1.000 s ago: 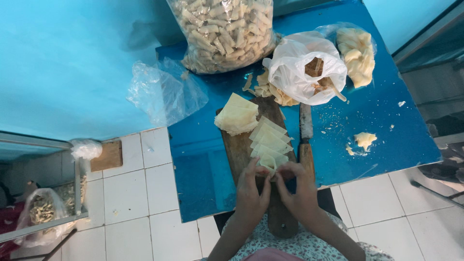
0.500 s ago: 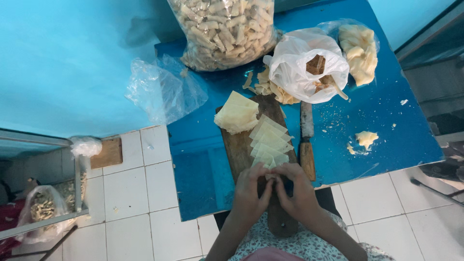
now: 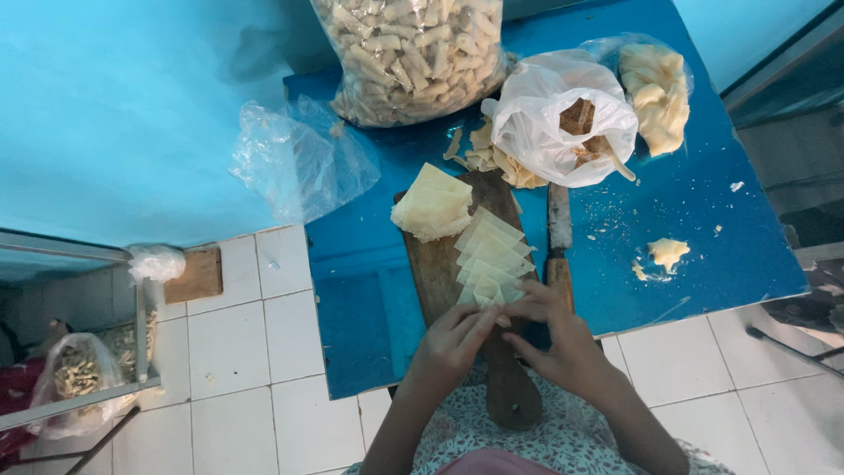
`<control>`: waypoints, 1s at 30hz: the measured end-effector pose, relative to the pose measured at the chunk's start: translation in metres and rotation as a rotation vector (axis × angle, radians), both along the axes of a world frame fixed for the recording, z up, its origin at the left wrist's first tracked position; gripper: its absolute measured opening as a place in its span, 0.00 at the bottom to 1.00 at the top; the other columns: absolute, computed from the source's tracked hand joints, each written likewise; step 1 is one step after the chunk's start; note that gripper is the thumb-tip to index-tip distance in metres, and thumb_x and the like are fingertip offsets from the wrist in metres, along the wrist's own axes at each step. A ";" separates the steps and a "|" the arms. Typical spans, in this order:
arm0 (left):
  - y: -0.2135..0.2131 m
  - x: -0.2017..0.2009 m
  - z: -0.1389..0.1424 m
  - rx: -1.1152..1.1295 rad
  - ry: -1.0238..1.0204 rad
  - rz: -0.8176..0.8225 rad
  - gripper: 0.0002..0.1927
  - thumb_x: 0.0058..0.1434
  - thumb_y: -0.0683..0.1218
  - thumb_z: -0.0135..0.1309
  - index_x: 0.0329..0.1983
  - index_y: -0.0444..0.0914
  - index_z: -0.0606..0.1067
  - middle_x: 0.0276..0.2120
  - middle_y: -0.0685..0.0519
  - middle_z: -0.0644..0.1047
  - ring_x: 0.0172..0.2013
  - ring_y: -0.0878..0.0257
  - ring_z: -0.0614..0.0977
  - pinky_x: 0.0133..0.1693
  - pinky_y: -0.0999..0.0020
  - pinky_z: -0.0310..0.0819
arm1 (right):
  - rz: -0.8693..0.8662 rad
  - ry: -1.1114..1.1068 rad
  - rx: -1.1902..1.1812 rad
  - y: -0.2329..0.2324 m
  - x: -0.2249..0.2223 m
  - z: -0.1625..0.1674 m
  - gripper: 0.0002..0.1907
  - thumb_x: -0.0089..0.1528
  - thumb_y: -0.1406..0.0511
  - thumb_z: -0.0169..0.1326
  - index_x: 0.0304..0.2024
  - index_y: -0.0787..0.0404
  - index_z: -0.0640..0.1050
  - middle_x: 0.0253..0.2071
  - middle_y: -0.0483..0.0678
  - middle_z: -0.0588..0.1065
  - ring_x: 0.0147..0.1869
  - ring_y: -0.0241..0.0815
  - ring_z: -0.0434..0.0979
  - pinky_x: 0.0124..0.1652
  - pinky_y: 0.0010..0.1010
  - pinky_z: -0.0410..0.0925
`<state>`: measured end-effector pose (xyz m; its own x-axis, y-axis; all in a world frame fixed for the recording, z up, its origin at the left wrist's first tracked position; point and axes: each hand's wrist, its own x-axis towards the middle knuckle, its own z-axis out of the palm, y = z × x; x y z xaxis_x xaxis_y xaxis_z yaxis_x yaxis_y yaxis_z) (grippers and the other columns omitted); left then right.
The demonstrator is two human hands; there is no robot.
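**Hands working the nearest wrapper on the board**

Head view: your left hand (image 3: 453, 347) and right hand (image 3: 563, 339) meet at the near end of the wooden board (image 3: 440, 264), fingertips pinched together on the closest pastry square (image 3: 485, 290) of the fanned row. Fingers are curled nearly closed; whether there's filling inside, can't tell, they hide it. A wrapper stack (image 3: 431, 204) sits further up the board, a knife (image 3: 557, 237) lies just beside the board's right edge, and a white bag (image 3: 545, 123) is beyond it.

Tips: keep thumbs under the square w/ even pressure on both sides so it doesn't tear. Lift only the top sheet, leaving the rest of the fan undisturbed. Keep your right wrist off the knife handle.
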<state>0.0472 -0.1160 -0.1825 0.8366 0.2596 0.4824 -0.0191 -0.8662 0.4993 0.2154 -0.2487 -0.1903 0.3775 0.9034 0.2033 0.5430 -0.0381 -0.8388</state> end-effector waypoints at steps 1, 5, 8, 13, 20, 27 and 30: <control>0.000 0.002 -0.002 -0.028 -0.020 0.010 0.26 0.55 0.33 0.55 0.60 0.31 0.72 0.49 0.44 0.81 0.51 0.48 0.82 0.48 0.57 0.81 | 0.030 -0.115 0.039 -0.001 0.001 0.000 0.32 0.52 0.70 0.66 0.57 0.59 0.69 0.49 0.58 0.79 0.54 0.57 0.81 0.48 0.41 0.74; -0.005 0.004 -0.002 -0.135 -0.081 0.101 0.19 0.63 0.33 0.57 0.58 0.30 0.73 0.46 0.43 0.80 0.47 0.48 0.83 0.45 0.58 0.81 | 0.080 -0.278 0.099 0.001 0.001 -0.010 0.21 0.56 0.71 0.63 0.52 0.57 0.77 0.47 0.53 0.80 0.52 0.55 0.81 0.48 0.41 0.74; -0.009 0.006 0.002 -0.202 -0.090 0.144 0.15 0.64 0.34 0.59 0.54 0.31 0.75 0.45 0.44 0.80 0.46 0.49 0.83 0.45 0.58 0.80 | 0.148 -0.379 0.294 0.000 0.006 -0.018 0.23 0.58 0.74 0.60 0.56 0.64 0.72 0.48 0.56 0.78 0.52 0.55 0.80 0.48 0.40 0.74; -0.012 0.007 0.010 -0.158 -0.058 0.141 0.13 0.60 0.36 0.62 0.47 0.32 0.76 0.44 0.44 0.78 0.46 0.48 0.81 0.46 0.57 0.77 | 0.071 -0.207 0.239 0.006 0.003 -0.024 0.19 0.60 0.74 0.61 0.52 0.61 0.72 0.46 0.55 0.78 0.51 0.56 0.81 0.47 0.40 0.74; -0.012 0.009 0.011 -0.122 -0.002 0.184 0.12 0.57 0.34 0.60 0.45 0.32 0.78 0.41 0.46 0.77 0.44 0.49 0.79 0.44 0.58 0.75 | 0.071 -0.009 0.032 0.017 0.007 -0.003 0.31 0.58 0.74 0.60 0.61 0.61 0.63 0.39 0.51 0.82 0.46 0.52 0.85 0.44 0.39 0.75; -0.010 0.016 0.019 -0.270 0.070 0.251 0.08 0.59 0.34 0.57 0.42 0.33 0.78 0.39 0.46 0.77 0.44 0.48 0.78 0.44 0.55 0.72 | 0.114 0.110 -0.109 0.029 0.018 0.015 0.27 0.56 0.76 0.59 0.55 0.59 0.65 0.37 0.50 0.82 0.44 0.48 0.87 0.41 0.36 0.77; -0.007 0.020 0.022 -0.286 0.098 0.274 0.07 0.60 0.35 0.56 0.42 0.34 0.79 0.38 0.46 0.77 0.44 0.47 0.78 0.44 0.54 0.72 | 0.119 0.079 -0.097 0.029 0.021 0.010 0.27 0.55 0.77 0.59 0.54 0.60 0.64 0.37 0.50 0.81 0.44 0.49 0.87 0.40 0.37 0.77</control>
<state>0.0677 -0.1234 -0.1607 0.7565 0.5911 0.2799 0.2527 -0.6589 0.7085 0.2364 -0.2192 -0.1798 0.2785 0.9565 0.0868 0.4808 -0.0606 -0.8747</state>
